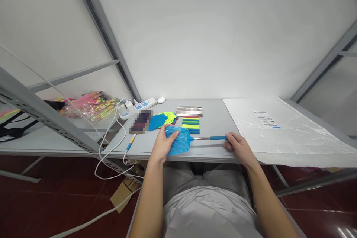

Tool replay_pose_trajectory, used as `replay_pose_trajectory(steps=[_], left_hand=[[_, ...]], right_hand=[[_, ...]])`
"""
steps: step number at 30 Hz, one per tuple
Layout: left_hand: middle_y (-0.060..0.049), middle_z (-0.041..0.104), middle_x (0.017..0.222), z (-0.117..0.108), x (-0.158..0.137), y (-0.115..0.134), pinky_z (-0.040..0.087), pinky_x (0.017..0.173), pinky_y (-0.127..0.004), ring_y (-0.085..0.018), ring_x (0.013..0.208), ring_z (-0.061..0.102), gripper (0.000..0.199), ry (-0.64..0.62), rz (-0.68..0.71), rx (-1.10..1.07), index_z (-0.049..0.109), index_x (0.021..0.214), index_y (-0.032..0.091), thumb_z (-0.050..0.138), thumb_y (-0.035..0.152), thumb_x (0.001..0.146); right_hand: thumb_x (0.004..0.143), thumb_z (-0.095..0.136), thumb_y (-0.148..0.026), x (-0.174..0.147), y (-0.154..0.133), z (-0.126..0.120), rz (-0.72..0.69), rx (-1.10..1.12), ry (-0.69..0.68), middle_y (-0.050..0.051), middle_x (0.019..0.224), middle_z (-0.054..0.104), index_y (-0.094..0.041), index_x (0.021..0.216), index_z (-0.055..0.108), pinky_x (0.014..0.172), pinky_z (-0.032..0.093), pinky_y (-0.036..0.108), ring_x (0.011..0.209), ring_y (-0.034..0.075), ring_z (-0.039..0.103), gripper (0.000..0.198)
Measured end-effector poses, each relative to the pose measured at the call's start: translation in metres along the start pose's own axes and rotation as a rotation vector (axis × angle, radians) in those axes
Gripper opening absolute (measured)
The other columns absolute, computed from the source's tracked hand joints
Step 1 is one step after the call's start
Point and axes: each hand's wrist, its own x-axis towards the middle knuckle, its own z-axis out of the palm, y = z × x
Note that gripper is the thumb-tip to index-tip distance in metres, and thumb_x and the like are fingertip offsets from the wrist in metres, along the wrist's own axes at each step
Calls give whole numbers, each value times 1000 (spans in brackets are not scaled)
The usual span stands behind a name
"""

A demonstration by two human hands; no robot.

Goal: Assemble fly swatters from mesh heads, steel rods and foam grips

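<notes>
A blue fly swatter (182, 142) is held level above the front of the grey table. My left hand (164, 142) is closed on its perforated head, the thumb lying over the mesh. At the other end, my right hand (236, 145) grips the tip of the blue handle (218, 138). A short metal rod (202, 138) joins head and handle. Just behind lie several coloured handle sleeves (190, 123) in a row, with several silver metal rods (189, 111) beyond them. Left of these is a fanned pile of blue, yellow and red swatter heads (161, 119).
A blurred-out phone (141, 122) with a cable lies at the left, before a white power strip (142, 105). A white plastic mailer bag (290, 134) with a label covers the table's right. Bagged colourful items (92, 106) sit beyond the metal shelf post (55, 119).
</notes>
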Motion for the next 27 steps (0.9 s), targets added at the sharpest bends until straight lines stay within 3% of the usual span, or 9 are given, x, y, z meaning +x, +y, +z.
replay_pose_trajectory(steps=[4, 9, 15, 20, 27], left_hand=[[-1, 68, 78, -7, -3, 6, 52, 53, -25, -17, 61, 64, 51, -7, -48, -52, 62, 108, 21, 84, 34, 64], [-5, 72, 94, -13, 5, 2, 57, 67, -31, -19, 76, 69, 39, 46, -80, -276, 62, 109, 21, 74, 40, 77], [-8, 70, 114, 16, 8, -13, 54, 88, -42, -24, 106, 65, 40, 51, -10, -630, 64, 110, 21, 53, 53, 89], [-11, 71, 109, 43, 2, -36, 55, 82, -45, -25, 96, 68, 37, 37, -30, -582, 65, 112, 18, 68, 41, 83], [-7, 71, 95, 47, 4, -48, 56, 72, -37, -20, 77, 69, 38, 66, 21, -491, 64, 105, 17, 72, 43, 78]], right_hand=[[82, 65, -52, -5, -10, -1, 39, -144, -96, -4, 57, 50, -19, 73, 65, 53, 31, 26, 55, 12, 40, 33], [85, 60, -52, -6, -12, 4, 28, -263, -74, -2, 64, 55, -20, 82, 70, 55, 32, 26, 60, 14, 45, 34], [89, 53, -51, -1, -10, 8, -30, -354, -69, 0, 75, 64, -20, 80, 69, 69, 39, 27, 76, 18, 56, 36], [89, 52, -51, -1, -11, 10, -51, -394, -86, 0, 78, 66, -20, 81, 69, 72, 41, 27, 79, 19, 58, 36], [89, 50, -53, -2, -8, 10, -47, -425, -80, 1, 77, 66, -20, 82, 69, 70, 41, 28, 77, 19, 57, 39]])
